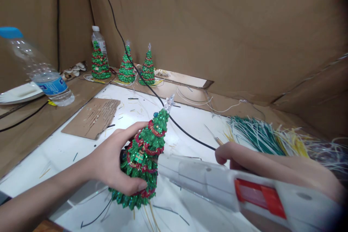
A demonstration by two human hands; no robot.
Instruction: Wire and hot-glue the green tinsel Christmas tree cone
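A green glittery Christmas tree figurine [144,152], with red garlands and a clear star on top, leans to the right in my left hand [116,159]. The fingers and thumb wrap round its left side. My right hand [250,159] is closed around a long white plastic tool [201,177] with a red-framed window on its side. The tool's narrow front end meets the tree's right side; its tip is hidden there and its exact kind I cannot tell. Thin wires [149,217] hang from under the tree.
Three similar trees [126,67] stand at the back, one before a clear bottle [99,40]. Cut green, yellow and white wires [258,134] lie right. A black cable [152,92] crosses the view. At left are a water bottle [56,85] and cardboard [91,117].
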